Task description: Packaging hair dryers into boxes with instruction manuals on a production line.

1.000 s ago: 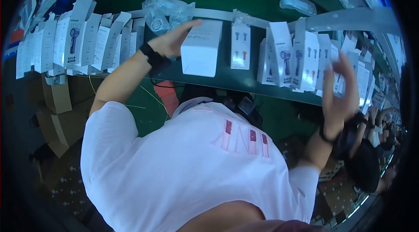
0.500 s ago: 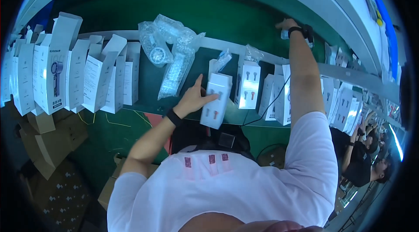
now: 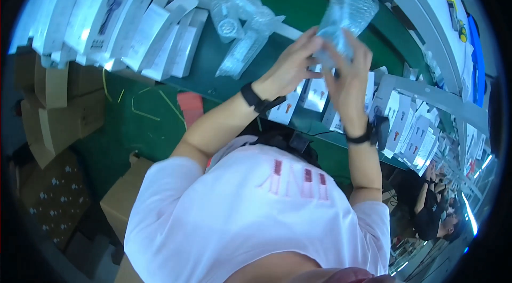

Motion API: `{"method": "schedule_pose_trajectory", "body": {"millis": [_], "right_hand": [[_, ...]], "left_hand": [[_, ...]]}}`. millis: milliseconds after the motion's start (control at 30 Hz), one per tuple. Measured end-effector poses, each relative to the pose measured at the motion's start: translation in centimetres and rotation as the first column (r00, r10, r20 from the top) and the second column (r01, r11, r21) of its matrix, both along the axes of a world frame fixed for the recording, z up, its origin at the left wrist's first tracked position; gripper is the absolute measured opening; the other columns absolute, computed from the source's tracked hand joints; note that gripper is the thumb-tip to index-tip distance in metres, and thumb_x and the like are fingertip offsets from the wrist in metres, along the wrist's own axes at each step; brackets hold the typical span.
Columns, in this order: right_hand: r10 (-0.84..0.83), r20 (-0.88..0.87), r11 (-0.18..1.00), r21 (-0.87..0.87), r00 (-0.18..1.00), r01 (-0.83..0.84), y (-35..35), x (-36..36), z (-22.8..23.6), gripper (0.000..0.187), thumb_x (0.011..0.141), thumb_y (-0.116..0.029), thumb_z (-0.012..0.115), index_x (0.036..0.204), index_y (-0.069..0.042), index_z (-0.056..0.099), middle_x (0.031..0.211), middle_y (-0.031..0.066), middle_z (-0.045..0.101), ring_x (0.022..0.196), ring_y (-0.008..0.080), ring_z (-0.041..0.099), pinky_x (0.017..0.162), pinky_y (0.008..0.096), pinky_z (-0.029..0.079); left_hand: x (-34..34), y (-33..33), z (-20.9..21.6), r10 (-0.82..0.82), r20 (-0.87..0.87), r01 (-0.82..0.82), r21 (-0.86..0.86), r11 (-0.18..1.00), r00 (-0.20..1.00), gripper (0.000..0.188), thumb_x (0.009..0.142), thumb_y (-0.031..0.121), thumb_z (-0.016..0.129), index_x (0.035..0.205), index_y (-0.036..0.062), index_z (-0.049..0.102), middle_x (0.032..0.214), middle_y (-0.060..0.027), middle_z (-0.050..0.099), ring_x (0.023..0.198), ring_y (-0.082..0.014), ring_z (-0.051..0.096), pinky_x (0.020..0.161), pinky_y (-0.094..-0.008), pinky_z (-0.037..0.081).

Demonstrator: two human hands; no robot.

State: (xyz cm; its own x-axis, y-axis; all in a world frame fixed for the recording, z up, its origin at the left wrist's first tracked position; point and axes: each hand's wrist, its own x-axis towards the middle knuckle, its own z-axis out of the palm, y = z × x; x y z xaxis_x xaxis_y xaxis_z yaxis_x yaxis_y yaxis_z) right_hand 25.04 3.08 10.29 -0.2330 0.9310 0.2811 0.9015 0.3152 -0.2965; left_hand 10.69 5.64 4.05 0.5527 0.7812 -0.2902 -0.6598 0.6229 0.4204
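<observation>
A clear bubble-wrap pouch (image 3: 352, 8) is held up over the bench, with a pale bluish object blurred inside its lower end. My right hand (image 3: 348, 72) has its fingers closed round that lower end. My left hand (image 3: 288, 67) meets it from the left, fingertips closed against the pouch's lower edge. Below the hands stand white boxes with small product pictures, one box (image 3: 281, 114) just under my left wrist and another box (image 3: 316, 95) between the hands. More bubble-wrapped pieces (image 3: 242, 43) lie to the left, one with a round grille showing through.
A row of open white boxes (image 3: 125, 22) lines the bench's left side. Further white boxes (image 3: 408, 126) stand at right along a rail. Brown cartons (image 3: 64, 107) sit on the floor at left. Another person (image 3: 426, 205) works at far right.
My right hand has come back from the far side of the bench with the bubble-wrap pouch. My left hand has left the white box and moved up to the pouch. The view has turned.
</observation>
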Motion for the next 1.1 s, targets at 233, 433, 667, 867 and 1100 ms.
{"method": "schedule_pose_trajectory", "body": {"millis": [233,433,667,867,1100], "right_hand": [[0.125,-0.509,0.964,0.266,0.852,0.018,-4.5,2.5,9.7,0.064,0.077,-0.028,0.074,0.126,0.006,0.050,0.128,0.0212,0.054,0.120,0.0333,0.051,0.100,0.0403,0.039],[0.359,0.010,0.901,0.258,0.933,-0.350,-4.7,-0.1,12.4,0.036,0.067,-0.004,0.076,0.101,0.000,0.065,0.084,0.0117,0.061,0.085,0.0318,0.058,0.090,0.0485,0.044],[0.244,-0.117,0.957,0.189,0.963,-0.219,-6.8,-3.0,14.2,0.026,0.071,-0.010,0.073,0.094,-0.001,0.065,0.084,0.0088,0.063,0.082,0.0281,0.059,0.093,0.0531,0.042],[0.307,-0.076,0.929,0.239,0.949,-0.282,-7.8,-5.8,13.1,0.025,0.066,-0.008,0.075,0.089,-0.014,0.069,0.081,0.0020,0.060,0.084,0.0255,0.057,0.098,0.0571,0.040],[0.151,-0.205,0.933,0.352,0.967,-0.071,-7.4,-2.2,11.4,0.025,0.086,-0.013,0.065,0.105,0.003,0.060,0.117,0.0198,0.054,0.105,0.0288,0.056,0.101,0.0525,0.040]], "left_hand": [[-4.9,-4.1,3.9,0.074,-0.422,0.178,0.527,0.831,0.904,0.055,0.076,0.010,0.074,0.126,0.0022,0.052,0.110,-0.0061,0.062,0.100,-0.0125,0.057,0.087,-0.0293,0.046],[-5.9,-6.6,6.3,0.112,-0.458,0.244,0.647,0.723,0.882,0.053,0.074,0.009,0.073,0.123,-0.0005,0.055,0.108,-0.0065,0.062,0.098,-0.0135,0.057,0.087,-0.0278,0.045],[-6.6,-8.6,3.9,-0.310,0.302,0.278,0.144,0.950,0.902,0.084,0.065,0.026,0.068,0.138,-0.0008,0.036,0.127,-0.0183,0.052,0.110,-0.0279,0.056,0.091,-0.0372,0.047],[-7.0,-9.6,3.1,-0.412,0.453,0.542,-0.203,0.815,0.790,0.088,0.060,0.024,0.070,0.138,0.0004,0.038,0.131,-0.0214,0.050,0.114,-0.0341,0.054,0.097,-0.0462,0.043],[-5.2,-10.1,1.3,-0.385,0.646,0.454,0.065,0.888,0.659,0.089,0.059,0.023,0.070,0.139,0.0016,0.037,0.132,-0.0221,0.049,0.112,-0.0331,0.056,0.094,-0.0430,0.045]]}}
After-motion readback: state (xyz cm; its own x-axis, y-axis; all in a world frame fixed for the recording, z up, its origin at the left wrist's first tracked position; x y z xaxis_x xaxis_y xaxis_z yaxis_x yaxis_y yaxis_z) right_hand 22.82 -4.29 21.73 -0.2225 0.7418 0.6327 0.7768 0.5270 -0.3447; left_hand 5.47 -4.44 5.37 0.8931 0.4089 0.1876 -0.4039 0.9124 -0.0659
